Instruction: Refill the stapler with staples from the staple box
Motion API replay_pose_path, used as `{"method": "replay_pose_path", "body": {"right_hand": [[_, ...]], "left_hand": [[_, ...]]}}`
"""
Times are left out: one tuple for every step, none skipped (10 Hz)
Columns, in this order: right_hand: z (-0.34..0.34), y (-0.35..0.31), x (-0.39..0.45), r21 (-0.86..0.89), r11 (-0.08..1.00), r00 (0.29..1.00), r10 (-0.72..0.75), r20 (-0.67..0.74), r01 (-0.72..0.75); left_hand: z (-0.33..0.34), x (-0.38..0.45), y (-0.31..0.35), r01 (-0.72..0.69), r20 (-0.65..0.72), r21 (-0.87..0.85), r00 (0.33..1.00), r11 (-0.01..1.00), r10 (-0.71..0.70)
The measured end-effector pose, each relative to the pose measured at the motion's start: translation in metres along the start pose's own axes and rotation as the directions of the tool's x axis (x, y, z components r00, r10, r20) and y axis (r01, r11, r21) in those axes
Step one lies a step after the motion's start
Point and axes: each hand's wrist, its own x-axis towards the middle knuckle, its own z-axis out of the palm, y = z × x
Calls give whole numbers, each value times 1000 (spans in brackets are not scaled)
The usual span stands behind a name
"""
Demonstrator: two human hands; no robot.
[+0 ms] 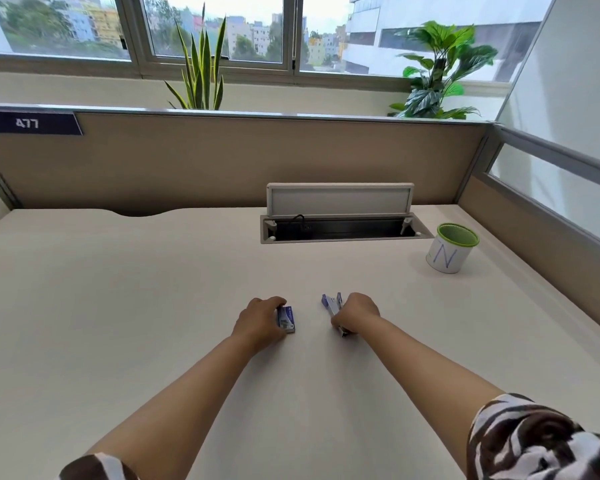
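A small blue and white staple box (287, 319) lies on the pale desk (153, 289) in the middle. My left hand (258, 318) rests against its left side with fingers curled over its far end. To the right, my right hand (355, 315) grips a small purple and silver stapler (332, 304), whose front end sticks out past my fingers toward the far left. Its rear tip shows under my wrist. Whether the stapler is opened up is hard to tell.
A white cup with a green rim (451, 249) stands at the right. An open cable hatch (340, 228) with its lid up sits at the desk's back. Partition walls (222, 161) enclose the desk; plants stand behind.
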Motion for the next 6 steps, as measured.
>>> {"method": "replay_pose_path", "body": {"right_hand": [[2, 2, 0, 29, 1000, 1000, 8, -18, -7], [2, 3, 1, 32, 999, 1000, 5, -29, -4], [3, 4, 1, 24, 1000, 1000, 5, -27, -5], [3, 6, 1, 48, 999, 1000, -24, -17, 25], [3, 6, -1, 76, 996, 998, -45, -33, 48], [-6, 4, -7, 113, 992, 995, -55, -81, 64]], "left_hand": [[1, 1, 2, -7, 10, 19, 1000, 1000, 7], [2, 2, 3, -21, 21, 19, 1000, 1000, 21], [1, 1, 4, -29, 25, 15, 999, 999, 29], [2, 4, 2, -40, 27, 14, 999, 999, 40], [1, 1, 1, -46, 26, 13, 999, 999, 45], [-3, 0, 0, -52, -2, -4, 999, 999, 52]]}}
